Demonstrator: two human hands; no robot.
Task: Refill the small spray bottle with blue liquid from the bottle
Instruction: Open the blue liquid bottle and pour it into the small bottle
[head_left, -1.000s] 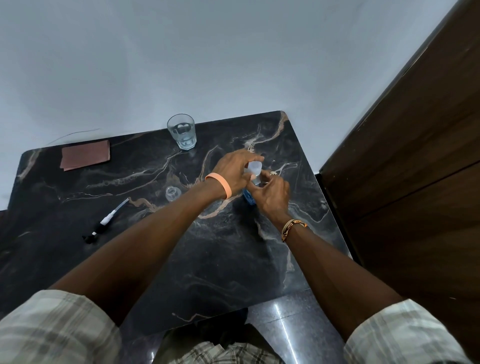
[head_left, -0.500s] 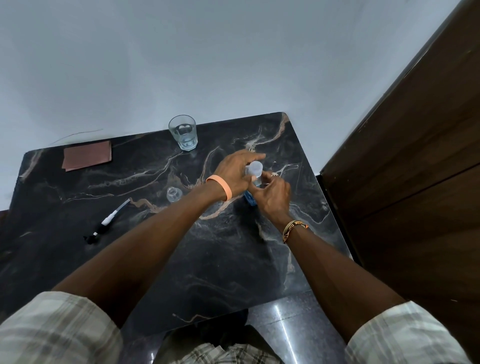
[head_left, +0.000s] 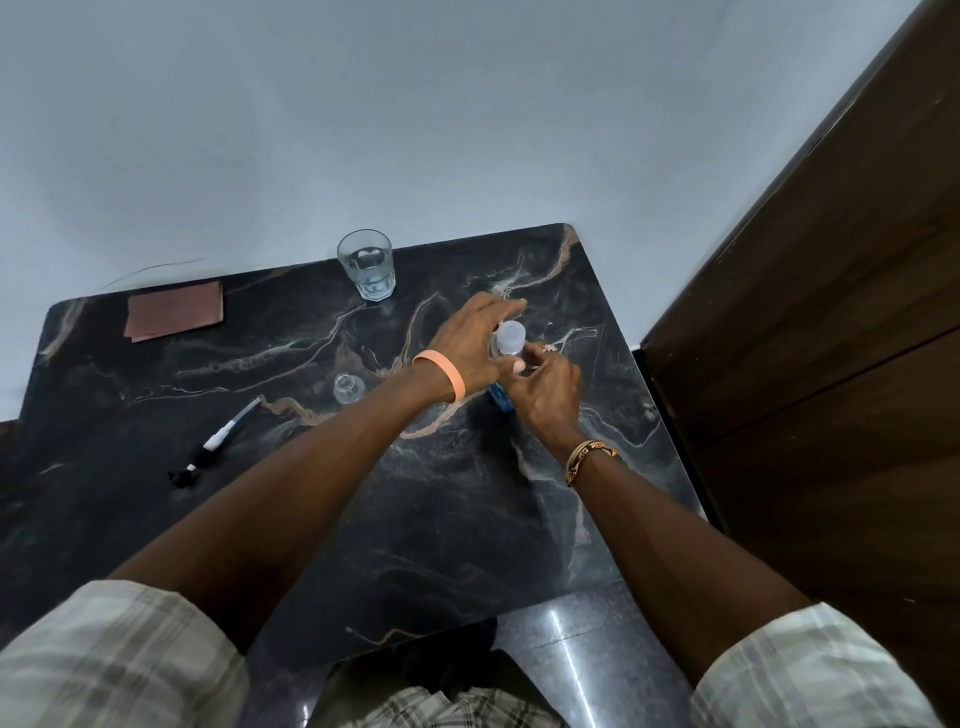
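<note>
L hand (head_left: 467, 344), R hand (head_left: 551, 391) grip 1 bottle (head_left: 510, 336); 1 spray btl (head_left: 348, 388).

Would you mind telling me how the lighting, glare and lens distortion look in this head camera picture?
Head view: soft, even light, no hard shadows; a bright glare streak on the glossy floor; wide-angle distortion bows the table edges and slants the wooden panel; the left hand, right hand, bottle and glass look sharp, no motion blur.
</note>
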